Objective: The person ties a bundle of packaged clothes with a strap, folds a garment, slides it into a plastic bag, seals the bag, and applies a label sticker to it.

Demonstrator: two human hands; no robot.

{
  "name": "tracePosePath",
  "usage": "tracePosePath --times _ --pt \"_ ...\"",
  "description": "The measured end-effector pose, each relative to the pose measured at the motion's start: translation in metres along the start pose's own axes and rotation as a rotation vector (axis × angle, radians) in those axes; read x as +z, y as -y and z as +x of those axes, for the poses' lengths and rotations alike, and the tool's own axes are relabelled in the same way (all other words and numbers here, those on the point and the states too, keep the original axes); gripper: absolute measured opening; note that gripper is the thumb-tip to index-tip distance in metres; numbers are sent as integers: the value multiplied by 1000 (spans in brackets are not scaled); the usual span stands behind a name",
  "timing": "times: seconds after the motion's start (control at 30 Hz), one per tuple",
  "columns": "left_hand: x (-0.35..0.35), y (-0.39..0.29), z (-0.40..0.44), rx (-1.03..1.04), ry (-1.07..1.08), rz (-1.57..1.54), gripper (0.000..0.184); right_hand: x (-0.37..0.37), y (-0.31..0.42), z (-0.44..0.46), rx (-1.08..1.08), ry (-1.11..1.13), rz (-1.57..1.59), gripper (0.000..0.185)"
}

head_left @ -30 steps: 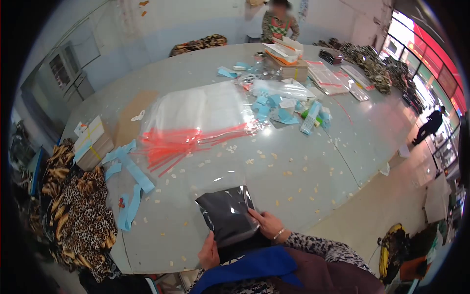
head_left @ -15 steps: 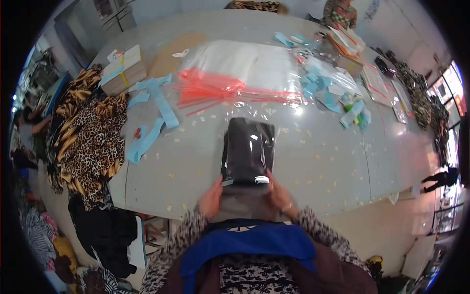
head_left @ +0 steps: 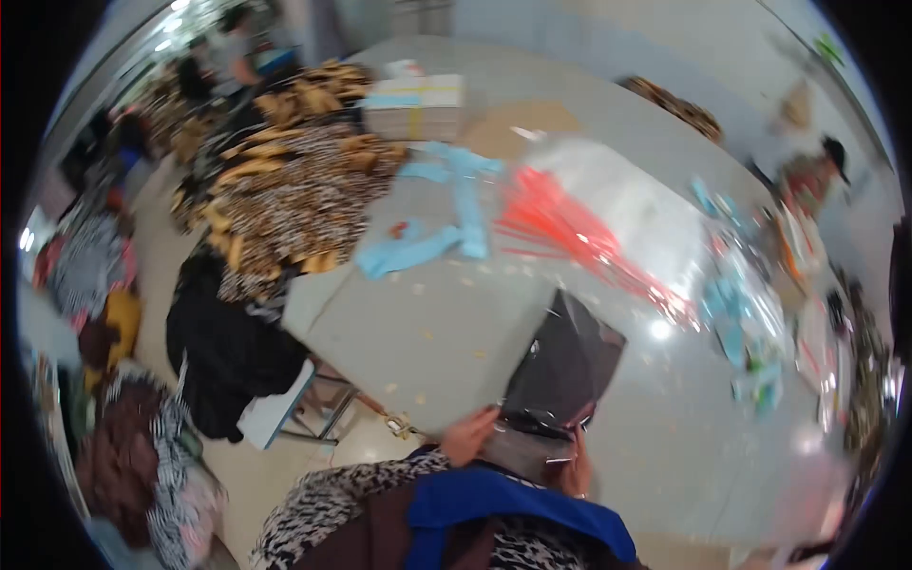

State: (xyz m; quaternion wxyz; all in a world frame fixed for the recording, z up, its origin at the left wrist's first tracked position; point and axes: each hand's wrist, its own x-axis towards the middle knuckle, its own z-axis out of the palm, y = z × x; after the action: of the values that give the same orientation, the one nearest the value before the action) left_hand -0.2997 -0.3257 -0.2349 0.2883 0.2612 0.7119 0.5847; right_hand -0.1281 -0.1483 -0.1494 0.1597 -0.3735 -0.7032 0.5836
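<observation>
A folded black garment (head_left: 562,366) lies in a clear plastic bag (head_left: 532,445), at a slant over the table's near edge. My left hand (head_left: 467,435) pinches the near left corner of the bag. On the other side, my right hand (head_left: 577,465) grips the near right edge, its fingers partly hidden by the bag. The empty end of the bag hangs between both hands, close to my body. Blur hides the finer detail of the fingertips.
Clear bags with red edges (head_left: 608,237) lie across the grey table (head_left: 408,332). Light-blue strips (head_left: 465,209), a strapped stack of cards (head_left: 414,106) and leopard-print cloth (head_left: 304,180) are to the left. Black cloth (head_left: 223,347) hangs beside a stool (head_left: 323,408). Another person (head_left: 807,180) is at the far right.
My view has swung left, so the table now appears turned. The bagged garment, held in both hands, has tilted and sits further right in view.
</observation>
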Motion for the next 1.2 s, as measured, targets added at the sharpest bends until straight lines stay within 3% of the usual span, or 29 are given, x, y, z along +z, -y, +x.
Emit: tracePosePath --times 0.03,0.13,0.23,0.3,0.33,0.43,0.47,0.5,0.53,0.57,0.63,0.67,0.7,0.8,1.07,1.2 --pt "-2 -28 4 87 -24 176 35 2 -11 4 -84 -16 -53 45" --pt "-6 -48 49 -41 -27 58 37 5 -21 36 -282 -45 -218 44" --pt "-22 -40 43 186 35 479 36 -6 9 32 -338 6 -369 45" --pt "-34 -4 23 320 179 825 48 -23 14 14 -197 200 -716 49" --pt "-49 -20 19 264 327 904 50 -31 16 6 -119 293 -887 52" --pt "-78 -96 16 9 709 1097 58 -89 -11 24 55 747 -337 53" --pt "-79 -108 21 109 540 1004 59 -98 8 34 141 651 -329 47" --pt "-77 -121 26 204 371 910 60 -98 22 47 -74 510 -360 36" --pt "-65 -140 34 422 298 953 63 -96 36 64 -251 346 -647 32" --pt "-49 -154 42 645 225 986 66 -71 74 69 -197 112 -562 36" --pt "-18 -156 41 681 346 921 78 -36 64 107 -664 -132 -744 42" --pt "-1 -154 34 702 428 869 84 -11 81 119 -658 -37 -689 50" --pt "10 -141 31 689 479 911 90 12 77 132 -742 -79 -794 52" --pt "15 -113 30 638 575 971 100 67 72 142 -629 -112 -1033 57" --pt "12 -81 28 888 552 987 90 96 51 169 -596 -51 -1171 57" --pt "13 -78 41 833 592 938 72 97 48 184 -636 -54 -1160 56"
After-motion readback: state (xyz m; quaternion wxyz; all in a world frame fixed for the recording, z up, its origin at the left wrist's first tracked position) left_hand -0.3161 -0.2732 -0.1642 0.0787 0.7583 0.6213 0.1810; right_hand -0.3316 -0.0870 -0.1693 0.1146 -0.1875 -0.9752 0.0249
